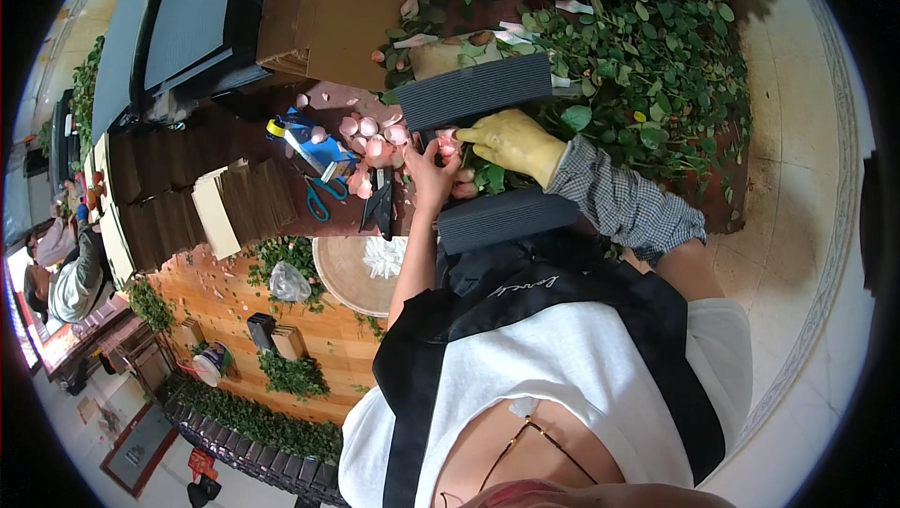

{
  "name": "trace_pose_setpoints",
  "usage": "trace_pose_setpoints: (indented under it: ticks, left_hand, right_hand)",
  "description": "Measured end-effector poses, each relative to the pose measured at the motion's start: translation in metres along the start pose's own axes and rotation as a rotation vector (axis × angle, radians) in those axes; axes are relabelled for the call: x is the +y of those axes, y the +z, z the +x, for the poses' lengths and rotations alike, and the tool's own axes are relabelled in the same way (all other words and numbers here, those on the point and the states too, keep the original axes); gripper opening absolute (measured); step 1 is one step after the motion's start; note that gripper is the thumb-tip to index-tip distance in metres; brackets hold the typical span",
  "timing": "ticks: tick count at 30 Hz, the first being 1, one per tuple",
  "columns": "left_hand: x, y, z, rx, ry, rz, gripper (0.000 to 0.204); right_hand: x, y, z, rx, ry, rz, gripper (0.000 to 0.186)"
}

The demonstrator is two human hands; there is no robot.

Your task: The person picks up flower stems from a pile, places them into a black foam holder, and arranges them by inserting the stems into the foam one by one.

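Observation:
Pink roses (449, 144) sit between two strips of dark grey corrugated cardboard, the far strip (473, 92) and the near strip (507, 219). My bare left hand (432, 176) has its fingers bent around a pink rose head from the left. From the right, my right hand (514, 144), in a yellow rubber glove, reaches the same blooms with its fingertips closed on them. Its palm side is hidden. Loose pink petals (361, 138) lie just left of my left hand. A black stapler (378, 204) and teal-handled scissors (322, 197) rest beside them.
Leafy rose stems (647, 67) cover the table's far right, with white-wrapped heads among them. Stacked brown cardboard sheets (234, 203) and a large cardboard box (333, 16) stand left. A round tub (342, 274) is below the table edge. Another person (75, 274) works far left.

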State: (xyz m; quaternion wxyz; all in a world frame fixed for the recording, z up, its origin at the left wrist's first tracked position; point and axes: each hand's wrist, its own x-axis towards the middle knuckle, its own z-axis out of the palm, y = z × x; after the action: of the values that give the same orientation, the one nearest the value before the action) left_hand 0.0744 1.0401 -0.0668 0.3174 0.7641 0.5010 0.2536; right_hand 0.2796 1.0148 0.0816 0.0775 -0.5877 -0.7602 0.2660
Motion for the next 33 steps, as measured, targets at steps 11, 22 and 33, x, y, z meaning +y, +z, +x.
trace_pose_setpoints:
  ticks: [11,22,33]
  left_hand:
    - [0.001,-0.003,0.001,-0.032,-0.057,-0.009,0.044]
    - [0.011,-0.092,-0.019,-0.140,-0.353,-0.525,0.028]
    - [-0.004,-0.026,-0.059,-0.146,-0.519,-0.731,0.026]
  right_hand:
    - [-0.009,0.047,0.038,-0.321,0.411,-0.156,0.050]
    - [-0.010,0.025,-0.007,0.202,-0.117,-0.211,0.017]
    - [-0.004,0.071,0.010,-0.319,-0.048,-0.474,0.014]
